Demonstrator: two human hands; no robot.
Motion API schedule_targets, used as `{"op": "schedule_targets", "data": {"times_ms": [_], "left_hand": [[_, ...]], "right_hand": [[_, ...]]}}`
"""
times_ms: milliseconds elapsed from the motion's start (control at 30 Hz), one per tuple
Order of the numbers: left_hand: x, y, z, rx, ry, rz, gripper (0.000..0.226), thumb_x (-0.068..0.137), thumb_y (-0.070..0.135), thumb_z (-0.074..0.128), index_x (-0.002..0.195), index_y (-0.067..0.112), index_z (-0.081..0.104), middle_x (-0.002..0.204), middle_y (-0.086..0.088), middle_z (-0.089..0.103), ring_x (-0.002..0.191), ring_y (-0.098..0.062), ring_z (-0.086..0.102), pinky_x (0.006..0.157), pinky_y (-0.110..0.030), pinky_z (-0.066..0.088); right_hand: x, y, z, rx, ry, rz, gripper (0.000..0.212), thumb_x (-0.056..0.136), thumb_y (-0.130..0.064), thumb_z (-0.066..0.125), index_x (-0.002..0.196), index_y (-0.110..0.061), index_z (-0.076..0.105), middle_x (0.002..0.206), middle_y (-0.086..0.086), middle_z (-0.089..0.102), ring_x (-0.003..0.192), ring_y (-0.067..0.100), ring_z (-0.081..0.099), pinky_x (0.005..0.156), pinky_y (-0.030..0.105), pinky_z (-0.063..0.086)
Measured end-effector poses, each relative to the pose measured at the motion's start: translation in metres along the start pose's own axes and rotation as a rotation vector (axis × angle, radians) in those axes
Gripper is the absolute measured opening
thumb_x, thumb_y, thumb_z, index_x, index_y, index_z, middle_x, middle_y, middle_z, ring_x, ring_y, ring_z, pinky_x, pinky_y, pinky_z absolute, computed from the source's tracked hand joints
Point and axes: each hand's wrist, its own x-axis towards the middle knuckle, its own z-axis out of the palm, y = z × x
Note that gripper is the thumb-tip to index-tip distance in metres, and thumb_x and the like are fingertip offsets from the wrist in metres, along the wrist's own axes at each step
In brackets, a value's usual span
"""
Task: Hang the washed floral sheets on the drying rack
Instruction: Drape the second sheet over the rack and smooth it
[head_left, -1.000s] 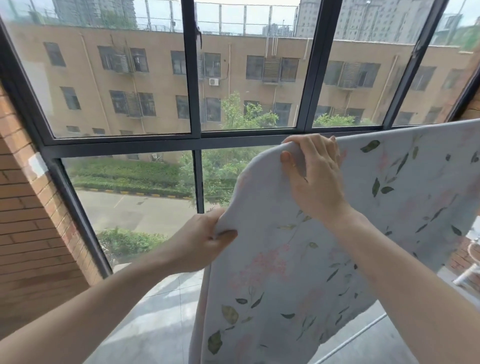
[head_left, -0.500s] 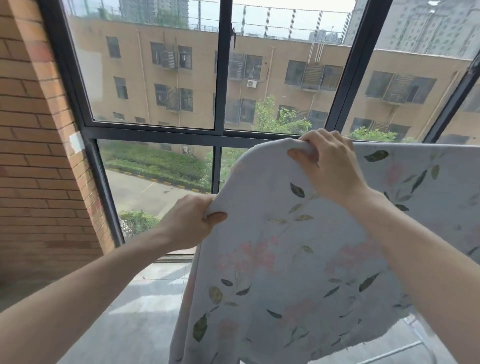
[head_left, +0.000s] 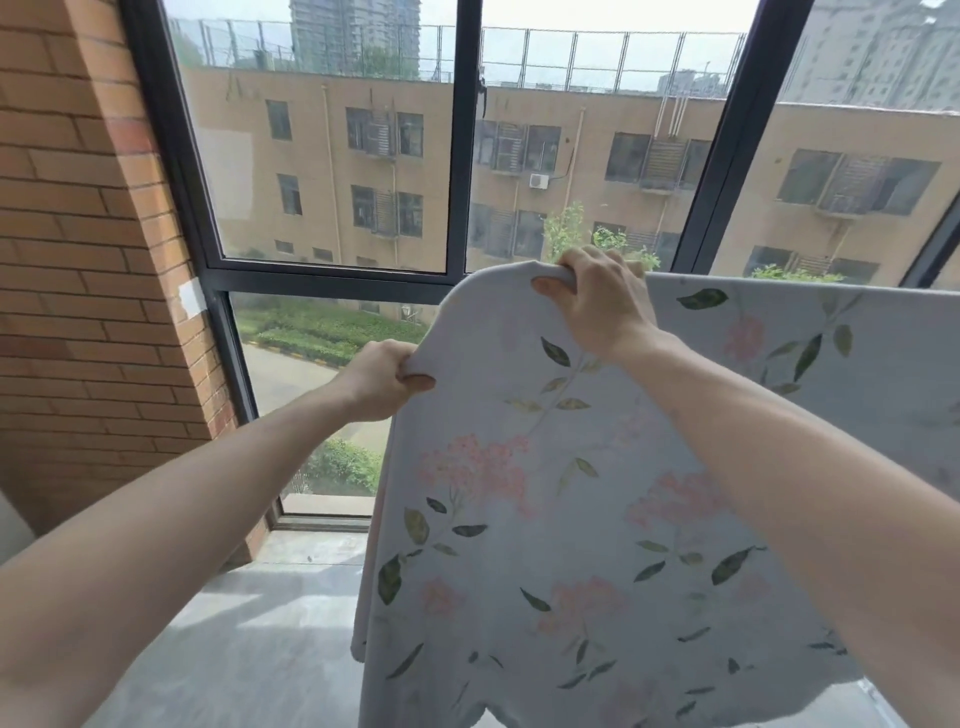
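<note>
A pale grey floral sheet (head_left: 550, 519) with pink blossoms and green leaves hangs spread out in front of me, its top edge running off to the right. My left hand (head_left: 384, 379) grips the sheet's left edge, thumb pinched over the cloth. Higher up, my right hand (head_left: 597, 296) holds the top edge with its fingers curled over it. Whatever bar carries the sheet is hidden under the cloth. A thin rack rail (head_left: 883, 699) shows at the bottom right.
A large black-framed window (head_left: 462, 156) fills the view ahead, with a tan building outside. A red brick wall (head_left: 88, 291) stands close on the left. Grey concrete floor (head_left: 249, 623) lies below.
The view has swung left and more brick wall shows. Both hands keep their grip, and the sheet's top edge now runs more level to the right.
</note>
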Motion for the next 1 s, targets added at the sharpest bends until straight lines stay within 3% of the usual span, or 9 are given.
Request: {"op": "schedule_targets", "data": {"times_ms": [167, 300, 467, 667, 867, 1000], "left_hand": [[0.009, -0.001, 0.000, 0.056, -0.032, 0.021, 0.013, 0.095, 0.029, 0.071, 0.105, 0.023, 0.076, 0.098, 0.003, 0.076, 0.093, -0.024, 0.070, 0.085, -0.043, 0.059], [0.022, 0.009, -0.011, 0.146, -0.076, 0.057, 0.026, 0.090, 0.043, 0.072, 0.113, 0.029, 0.071, 0.104, 0.008, 0.074, 0.094, -0.018, 0.069, 0.085, -0.040, 0.058], [0.045, 0.038, -0.027, 0.139, -0.008, 0.165, 0.054, 0.081, 0.047, 0.080, 0.125, 0.026, 0.055, 0.113, 0.005, 0.069, 0.103, -0.020, 0.066, 0.090, -0.043, 0.055], [0.071, 0.102, -0.020, 0.251, 0.148, 0.461, 0.071, 0.083, 0.048, 0.075, 0.145, 0.026, 0.047, 0.140, 0.004, 0.056, 0.125, -0.023, 0.056, 0.106, -0.040, 0.043], [0.096, 0.169, 0.024, 0.401, 0.092, 0.572, 0.074, 0.084, 0.057, 0.069, 0.145, 0.024, 0.046, 0.137, 0.001, 0.055, 0.126, -0.023, 0.054, 0.108, -0.043, 0.040], [0.108, 0.220, 0.061, 0.432, 0.074, 0.593, 0.075, 0.081, 0.060, 0.068, 0.144, 0.024, 0.047, 0.131, 0.000, 0.054, 0.123, -0.025, 0.052, 0.106, -0.044, 0.041]], "right_hand": [[0.000, 0.009, 0.006, 0.054, 0.022, 0.025, 0.033, 0.101, -0.054, 0.054, 0.106, -0.024, 0.065, 0.103, -0.006, 0.060, 0.101, 0.021, 0.050, 0.100, 0.037, 0.030], [-0.014, 0.019, 0.009, 0.089, 0.075, 0.067, 0.035, 0.101, -0.042, 0.059, 0.130, -0.024, 0.064, 0.129, -0.002, 0.064, 0.125, 0.026, 0.050, 0.113, 0.039, 0.027], [-0.041, 0.031, 0.008, 0.061, 0.072, 0.119, 0.054, 0.097, -0.032, 0.066, 0.149, -0.027, 0.051, 0.155, -0.004, 0.046, 0.146, 0.022, 0.035, 0.125, 0.045, 0.020], [-0.073, 0.040, -0.006, 0.064, 0.027, 0.271, 0.064, 0.096, -0.030, 0.068, 0.155, -0.028, 0.042, 0.160, -0.007, 0.039, 0.149, 0.018, 0.031, 0.125, 0.043, 0.024], [-0.124, 0.088, -0.049, 0.048, -0.005, 0.403, 0.061, 0.096, -0.032, 0.066, 0.152, -0.028, 0.043, 0.155, -0.009, 0.041, 0.144, 0.014, 0.036, 0.119, 0.040, 0.034], [-0.157, 0.137, -0.087, 0.008, 0.022, 0.496, 0.057, 0.096, -0.032, 0.067, 0.149, -0.028, 0.045, 0.151, -0.009, 0.044, 0.141, 0.012, 0.039, 0.117, 0.031, 0.034]]}}
